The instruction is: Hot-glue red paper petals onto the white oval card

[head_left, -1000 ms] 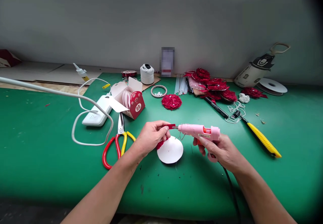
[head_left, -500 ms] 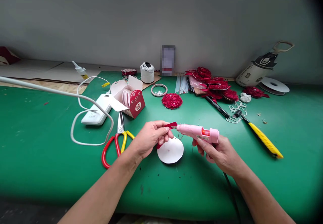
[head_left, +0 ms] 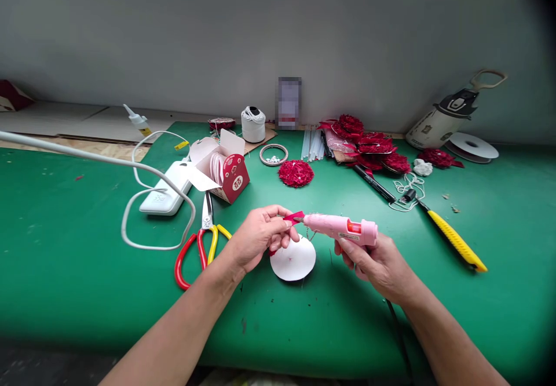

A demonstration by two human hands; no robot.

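Observation:
Between the fingertips of my left hand (head_left: 264,232) is a small piece of red ribbon (head_left: 295,217). My right hand (head_left: 380,261) grips a pink hot glue gun (head_left: 339,228), its nozzle pointing left and meeting the ribbon piece. Below them a white paper disc (head_left: 295,260) lies on the green table, with a bit of red ribbon (head_left: 273,252) at its left edge, partly behind my left fingers. Left of my left hand rest scissors (head_left: 208,235) with red and yellow handles, partly covered by my forearm.
Behind my hands sit a round red rosette (head_left: 296,173) and an open red-and-white box (head_left: 232,177). Several rosettes (head_left: 373,145) are piled at the back right. A yellow utility knife (head_left: 456,241) lies right; a white power bank (head_left: 167,192) with a looping cable (head_left: 130,235) lies left.
The red ribbon piece has tilted slightly against the nozzle. Both hands stay nearly in place, and the rest of the table looks the same.

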